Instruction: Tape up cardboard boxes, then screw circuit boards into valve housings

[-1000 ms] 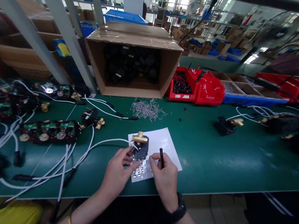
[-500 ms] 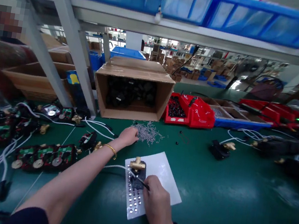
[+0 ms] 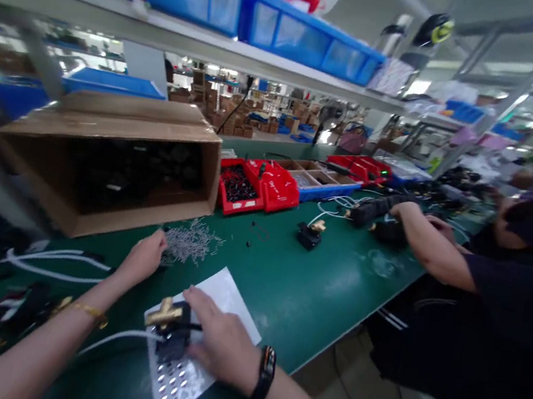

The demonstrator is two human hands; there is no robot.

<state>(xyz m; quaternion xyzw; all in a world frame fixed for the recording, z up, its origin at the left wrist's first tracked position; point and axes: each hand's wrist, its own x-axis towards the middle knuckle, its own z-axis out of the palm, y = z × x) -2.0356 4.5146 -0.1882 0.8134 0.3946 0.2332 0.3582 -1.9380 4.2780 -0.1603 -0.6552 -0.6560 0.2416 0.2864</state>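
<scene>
At the left edge of a pile of small grey screw-like pins (image 3: 191,241), my left hand (image 3: 146,253) has its fingers pinched together. Whatever is between those fingertips is hidden. A black housing (image 3: 174,341) with a brass T-fitting (image 3: 165,313) and a white cable (image 3: 123,337) lies on a white sheet (image 3: 226,294) that carries rows of shiny round dots. Against the housing's right side, my right hand (image 3: 224,341) is curled around a thin dark pen-like tool (image 3: 193,327), its forefinger reaching over the housing's upper end.
An open cardboard box (image 3: 142,220) of black parts stands behind my left hand. Red bins (image 3: 275,191) and a blue divided tray (image 3: 329,189) sit farther back. Another black unit (image 3: 309,235) lies right of centre. A co-worker (image 3: 500,284) handles black parts at the right.
The view has swung right, bringing the co-worker into sight. My right hand has closed in over the housing, covering more of the tool. My left hand stays at the pile.
</scene>
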